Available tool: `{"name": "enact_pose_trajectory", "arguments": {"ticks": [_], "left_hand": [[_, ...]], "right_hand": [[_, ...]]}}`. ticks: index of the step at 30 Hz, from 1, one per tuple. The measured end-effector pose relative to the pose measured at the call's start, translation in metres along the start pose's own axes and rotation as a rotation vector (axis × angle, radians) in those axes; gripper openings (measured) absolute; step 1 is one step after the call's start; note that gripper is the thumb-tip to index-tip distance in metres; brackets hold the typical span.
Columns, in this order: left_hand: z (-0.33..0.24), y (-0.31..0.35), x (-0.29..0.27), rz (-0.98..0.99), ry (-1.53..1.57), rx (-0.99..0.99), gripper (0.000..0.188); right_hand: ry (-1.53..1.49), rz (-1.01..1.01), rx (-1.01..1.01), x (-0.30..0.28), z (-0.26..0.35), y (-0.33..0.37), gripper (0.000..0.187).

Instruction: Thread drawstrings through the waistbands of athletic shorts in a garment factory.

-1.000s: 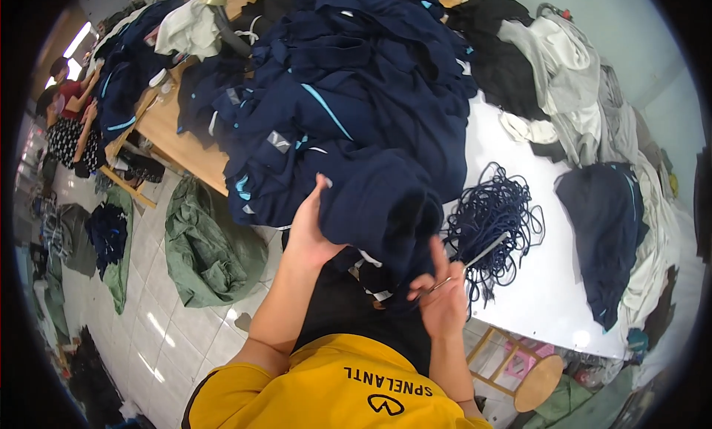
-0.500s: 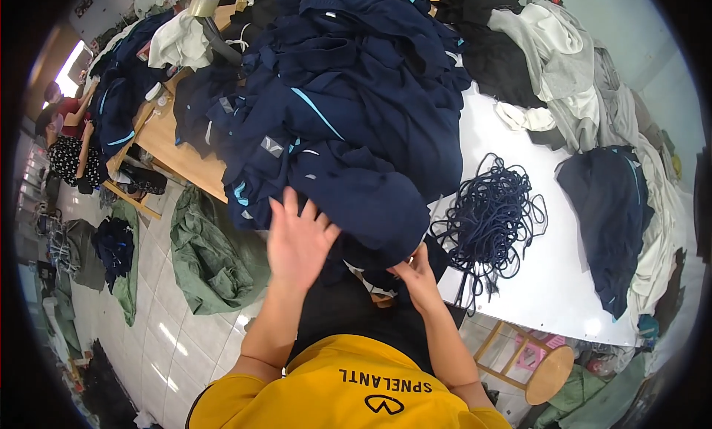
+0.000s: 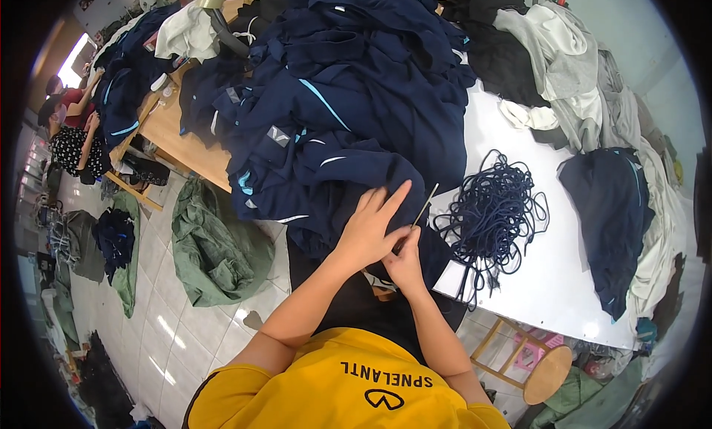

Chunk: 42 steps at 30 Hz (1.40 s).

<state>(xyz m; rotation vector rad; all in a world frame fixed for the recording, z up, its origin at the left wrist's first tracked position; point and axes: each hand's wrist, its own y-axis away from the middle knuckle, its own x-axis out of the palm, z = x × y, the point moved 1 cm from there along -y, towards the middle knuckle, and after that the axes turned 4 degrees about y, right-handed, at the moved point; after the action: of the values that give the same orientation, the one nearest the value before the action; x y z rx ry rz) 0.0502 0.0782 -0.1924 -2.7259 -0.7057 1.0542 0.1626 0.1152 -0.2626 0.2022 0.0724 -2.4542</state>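
A large heap of navy garments (image 3: 371, 88) with light blue and white trim lies in front of me. The garment at its near edge is rumpled under my left hand (image 3: 371, 229), whose fingers are spread over the cloth, the index finger stretched out. The left thumb meets my right hand (image 3: 406, 264), which is closed around a thin metal rod (image 3: 425, 206). The rod points up and away from me, past the garment's right edge. Its lower end and the cloth beneath my fingers are hidden.
A tangle of navy cord (image 3: 493, 221) lies on the white tabletop (image 3: 519, 299), right of the heap. Farther right are a folded navy piece (image 3: 608, 221) and grey-white cloth (image 3: 560, 51). A green cloth bundle (image 3: 219, 243) rests on the tiled floor; a wooden stool (image 3: 547, 375) stands lower right. Two people work far left.
My left hand has moved right across the garment to meet my right hand. The thin metal rod now shows in the right hand. White trim has come into view on the shifted cloth.
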Motion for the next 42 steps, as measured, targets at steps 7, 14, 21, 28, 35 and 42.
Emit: {"name": "enact_pose_trajectory", "arguments": {"ticks": [7,14,21,28,35,42], "left_hand": [[0.012,-0.008,-0.033,-0.027,0.678,-0.36,0.031],[0.029,-0.005,-0.072,-0.235,1.325,-0.698,0.032],[0.033,0.001,-0.086,-0.365,1.335,-0.638,0.031],[0.028,0.011,-0.089,-0.37,1.316,-0.587,0.03],[-0.01,-0.003,-0.084,-0.287,-0.232,0.075,0.035],[-0.045,-0.018,-0.016,0.247,-0.047,0.4,0.025]], "right_hand": [[-0.394,-0.139,0.186,-0.014,0.009,0.0,0.026],[-0.927,-0.061,0.436,-0.055,0.025,0.003,0.015],[-1.239,-0.209,0.361,-0.096,0.042,0.003,0.009],[-1.144,-0.223,0.264,-0.097,0.053,0.003,0.015],[-0.988,-0.185,0.215,-0.098,0.055,0.009,0.014],[-0.872,-0.068,0.152,-0.102,0.063,0.019,0.019]]}}
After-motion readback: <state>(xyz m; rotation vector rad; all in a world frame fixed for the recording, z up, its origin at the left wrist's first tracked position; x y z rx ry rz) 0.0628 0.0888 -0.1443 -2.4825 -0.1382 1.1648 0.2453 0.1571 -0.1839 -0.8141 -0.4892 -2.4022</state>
